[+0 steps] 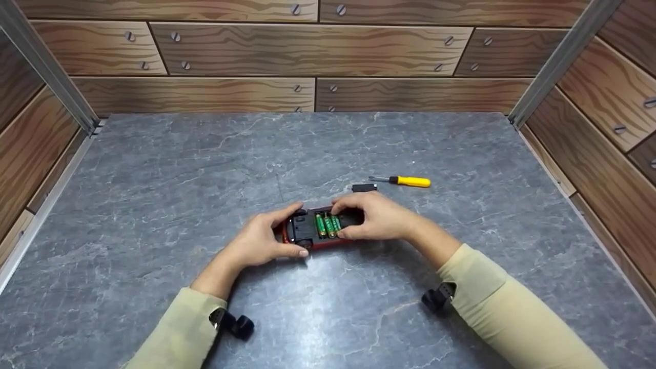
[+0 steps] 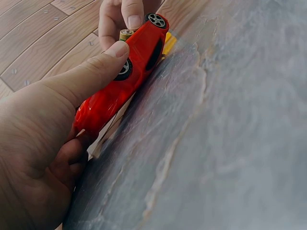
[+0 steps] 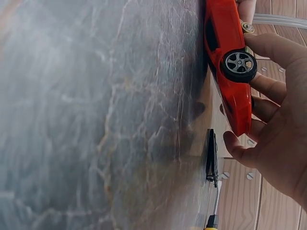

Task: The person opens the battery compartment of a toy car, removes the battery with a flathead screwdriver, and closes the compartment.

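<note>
A red toy car point(image 1: 303, 230) lies upside down on the table, its black underside facing up. My left hand point(image 1: 256, 240) grips one end, thumb along the near side and fingers on the far side. Three green batteries point(image 1: 328, 225) lie side by side in the open battery compartment. My right hand point(image 1: 383, 218) pinches the rightmost battery by its ends between thumb and forefinger; the other fingers curve over the car's right end. A battery end point(image 2: 126, 33) stands slightly above the car body in the left wrist view. Whether that battery is fully seated cannot be told.
Behind my right hand lies a small black cover point(image 1: 364, 187). Next to it is a screwdriver point(image 1: 412, 181) with a yellow handle, its tip pointing left. The grey marbled table point(image 1: 195, 164) is bounded by wood-patterned walls point(image 1: 307, 48) at the back and sides.
</note>
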Demonstrator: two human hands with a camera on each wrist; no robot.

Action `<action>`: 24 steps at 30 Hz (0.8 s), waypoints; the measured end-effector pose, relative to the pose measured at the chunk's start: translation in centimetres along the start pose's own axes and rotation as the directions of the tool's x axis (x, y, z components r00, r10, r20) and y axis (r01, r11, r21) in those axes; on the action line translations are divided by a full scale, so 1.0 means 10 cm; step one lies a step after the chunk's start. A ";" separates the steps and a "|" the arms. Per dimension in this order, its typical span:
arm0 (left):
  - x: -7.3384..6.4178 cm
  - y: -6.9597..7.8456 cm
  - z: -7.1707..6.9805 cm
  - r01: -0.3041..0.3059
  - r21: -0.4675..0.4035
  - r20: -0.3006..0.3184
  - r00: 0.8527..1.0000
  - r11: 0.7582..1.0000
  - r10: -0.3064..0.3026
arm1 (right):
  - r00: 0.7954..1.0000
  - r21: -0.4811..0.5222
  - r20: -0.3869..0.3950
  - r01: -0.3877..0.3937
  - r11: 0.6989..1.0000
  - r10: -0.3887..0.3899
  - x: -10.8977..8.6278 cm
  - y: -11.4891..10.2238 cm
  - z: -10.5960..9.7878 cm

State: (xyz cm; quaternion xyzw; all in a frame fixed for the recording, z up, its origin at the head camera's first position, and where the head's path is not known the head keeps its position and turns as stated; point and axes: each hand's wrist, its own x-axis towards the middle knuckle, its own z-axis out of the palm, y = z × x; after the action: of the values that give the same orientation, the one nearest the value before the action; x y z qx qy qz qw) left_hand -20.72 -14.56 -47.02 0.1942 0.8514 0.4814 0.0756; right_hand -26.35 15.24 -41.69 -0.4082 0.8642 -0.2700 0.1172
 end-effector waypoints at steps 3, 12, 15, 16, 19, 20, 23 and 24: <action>0.00 0.00 0.01 -0.001 0.005 -0.002 1.000 1.000 0.001 | 1.000 0.003 0.005 -0.015 1.000 0.015 0.01 0.00 0.00; -0.01 0.00 0.01 -0.006 -0.009 0.002 1.000 1.000 0.006 | 0.998 0.066 0.013 -0.068 0.996 0.067 0.03 0.02 0.02; -0.01 0.00 0.01 -0.007 -0.014 0.002 1.000 1.000 0.008 | 0.997 0.093 0.011 -0.079 0.993 0.078 0.03 0.03 0.03; -0.01 0.00 0.00 -0.007 -0.017 0.002 1.000 1.000 0.007 | 0.997 0.101 0.010 -0.081 0.992 0.080 0.03 0.03 0.03; 0.00 0.00 0.00 -0.003 -0.022 0.005 1.000 1.000 0.003 | 0.996 0.131 0.004 -0.087 0.988 0.087 0.03 0.06 0.04; 0.00 0.01 0.00 0.000 -0.021 0.006 1.000 1.000 0.000 | 0.996 0.143 0.001 -0.086 0.986 0.087 0.03 0.06 0.05; 0.00 0.00 0.00 0.005 -0.010 0.005 1.000 1.000 -0.005 | 0.996 0.176 -0.017 -0.079 0.981 0.083 0.02 0.07 0.06; 0.00 0.00 0.00 0.002 -0.007 0.004 1.000 1.000 -0.002 | 0.996 0.184 -0.027 -0.075 0.980 0.081 0.02 0.08 0.06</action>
State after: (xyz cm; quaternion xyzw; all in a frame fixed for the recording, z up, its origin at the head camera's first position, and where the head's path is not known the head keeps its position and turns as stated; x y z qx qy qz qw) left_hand -20.70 -14.54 -47.01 0.1939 0.8498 0.4837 0.0787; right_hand -26.71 15.28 -42.59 -0.3568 0.8530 -0.3502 0.1500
